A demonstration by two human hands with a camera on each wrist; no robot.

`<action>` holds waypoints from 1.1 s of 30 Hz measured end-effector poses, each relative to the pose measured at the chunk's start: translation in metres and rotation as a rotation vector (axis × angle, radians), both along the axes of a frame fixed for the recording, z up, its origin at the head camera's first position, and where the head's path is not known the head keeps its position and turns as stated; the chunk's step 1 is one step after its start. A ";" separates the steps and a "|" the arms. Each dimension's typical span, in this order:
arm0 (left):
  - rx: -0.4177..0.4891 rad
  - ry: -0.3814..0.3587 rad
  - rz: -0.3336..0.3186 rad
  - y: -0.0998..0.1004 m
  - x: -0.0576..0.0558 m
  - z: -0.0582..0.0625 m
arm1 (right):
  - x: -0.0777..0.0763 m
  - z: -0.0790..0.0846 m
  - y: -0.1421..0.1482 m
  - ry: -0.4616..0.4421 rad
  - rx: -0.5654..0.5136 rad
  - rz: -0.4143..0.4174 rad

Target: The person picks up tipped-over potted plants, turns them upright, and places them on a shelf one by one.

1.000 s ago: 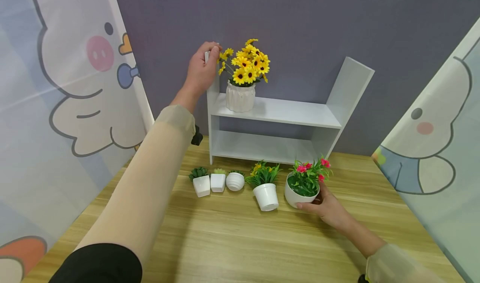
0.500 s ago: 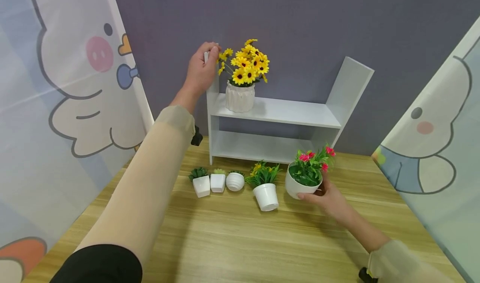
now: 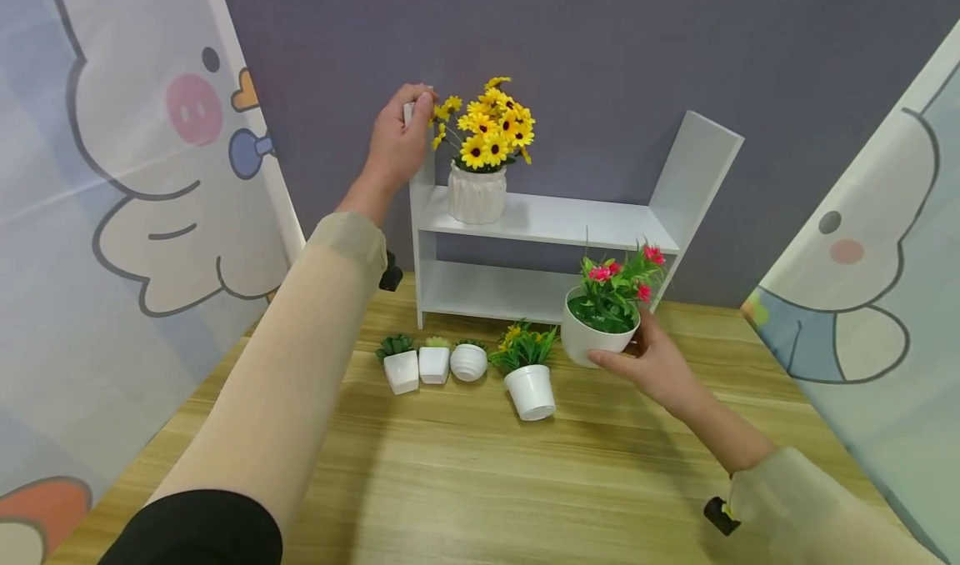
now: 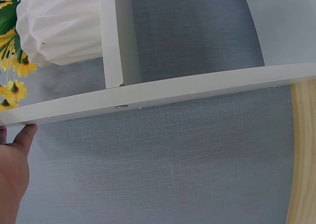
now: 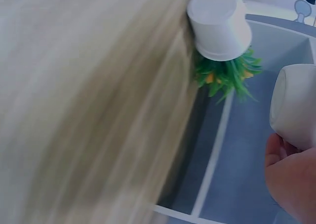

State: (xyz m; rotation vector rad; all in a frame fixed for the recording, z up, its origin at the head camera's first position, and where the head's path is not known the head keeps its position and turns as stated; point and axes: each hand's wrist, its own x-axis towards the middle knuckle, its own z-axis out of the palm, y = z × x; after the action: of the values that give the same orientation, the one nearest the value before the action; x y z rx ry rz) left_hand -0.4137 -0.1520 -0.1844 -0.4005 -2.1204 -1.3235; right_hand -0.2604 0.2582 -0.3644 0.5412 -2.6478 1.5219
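Note:
My left hand (image 3: 401,136) grips the top of the left side panel of a white two-tier shelf (image 3: 555,219). In the left wrist view its fingers (image 4: 24,136) lie against that panel's edge. With my right hand (image 3: 656,365) I hold a white round pot of pink flowers (image 3: 598,336) by its lower side, raised above the table in front of the shelf's lower right part. The right wrist view shows the pot's white underside (image 5: 296,105) above the fingers. A ribbed white pot of yellow flowers (image 3: 477,194) stands at the left of the upper tier.
On the wooden table (image 3: 465,482) before the shelf are a white pot with yellow-green grass (image 3: 531,392) and several small white succulent pots, among them a square one (image 3: 434,365) and a round one (image 3: 468,362). A grey wall (image 3: 600,65) stands behind; printed cartoon sheets flank both sides.
My right hand has lifted the pot of pink flowers off the table, upward and toward the shelf. My left hand keeps its grip on the side panel.

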 end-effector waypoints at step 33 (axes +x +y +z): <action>-0.007 -0.014 0.003 -0.002 -0.002 0.000 | -0.032 0.089 -0.045 0.072 0.069 -0.089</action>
State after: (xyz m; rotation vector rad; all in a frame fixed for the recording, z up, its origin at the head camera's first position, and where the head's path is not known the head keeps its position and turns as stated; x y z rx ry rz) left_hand -0.4154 -0.1535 -0.1846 -0.3912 -2.1365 -1.3212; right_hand -0.2923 0.2132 -0.2751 0.4660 -2.6403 1.3655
